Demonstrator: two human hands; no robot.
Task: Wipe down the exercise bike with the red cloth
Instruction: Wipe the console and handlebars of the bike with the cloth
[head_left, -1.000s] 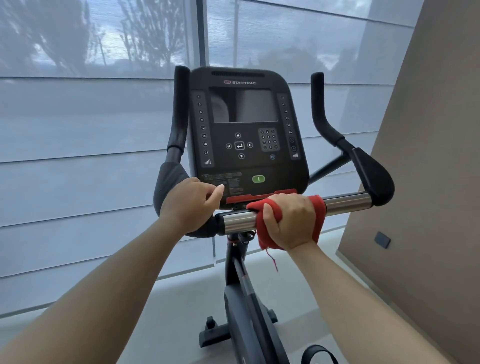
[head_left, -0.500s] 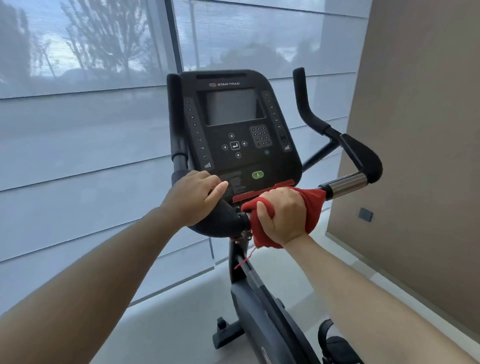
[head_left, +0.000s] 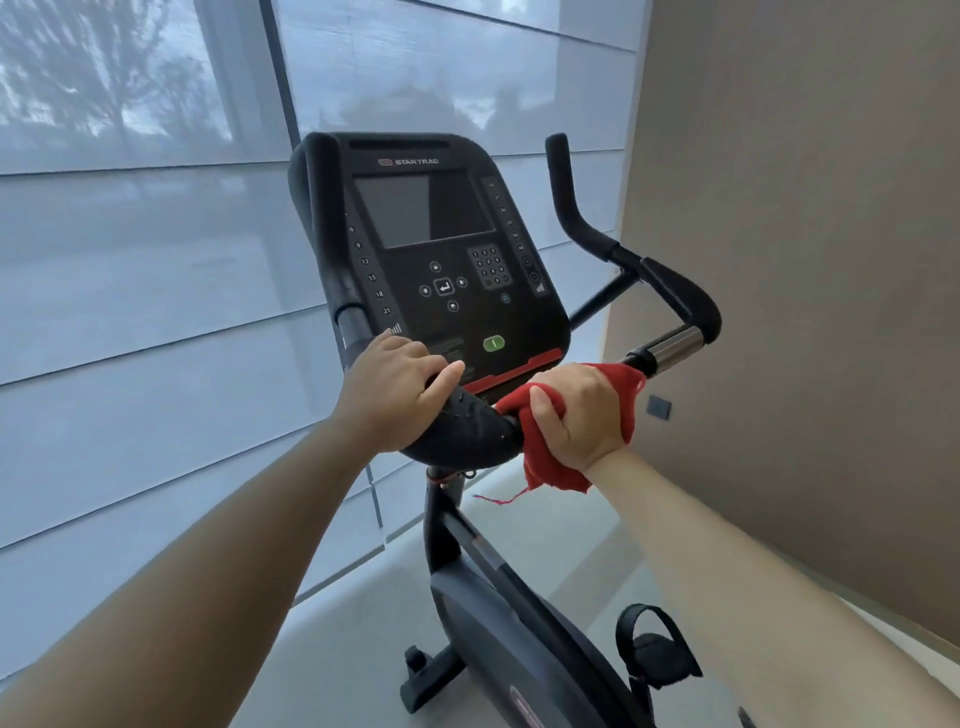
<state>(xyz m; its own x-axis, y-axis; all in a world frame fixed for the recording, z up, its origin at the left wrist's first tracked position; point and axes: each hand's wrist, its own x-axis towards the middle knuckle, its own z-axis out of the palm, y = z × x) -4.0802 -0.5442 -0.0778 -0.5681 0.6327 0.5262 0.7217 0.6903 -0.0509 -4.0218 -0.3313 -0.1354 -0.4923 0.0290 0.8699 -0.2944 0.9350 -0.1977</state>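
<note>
right hand (head_left: 576, 413): fist closed round the red woven cloth (head_left: 550, 467), thumb on the near-left side, knuckles up
cloth: wrapped over the horizontal handlebar (head_left: 670, 347) of the black upright exercise bike (head_left: 498, 597), squeezed between palm and bar; edges poke out left, right and below the fist, a loose thread hangs off the low corner
cloth position: near edge of the bike's black console (head_left: 447, 254), just under its red trim strip, touching the black padded grip (head_left: 467, 431) on its left
bar right of cloth: bare chrome section, then black end pad further right
left hand (head_left: 395, 389): curled over the top of the black padded grip, fingers wrapped, thumb lying along it toward the cloth; just beside the right hand, not touching the cloth
console: dark screen, keypad, green button lit near the bottom
bike frame: post and shroud drop down near-centre, strapped pedal (head_left: 654, 649) low right
backdrop: grey window blinds (head_left: 130, 312) left and far, tan wall (head_left: 805, 260) right
</note>
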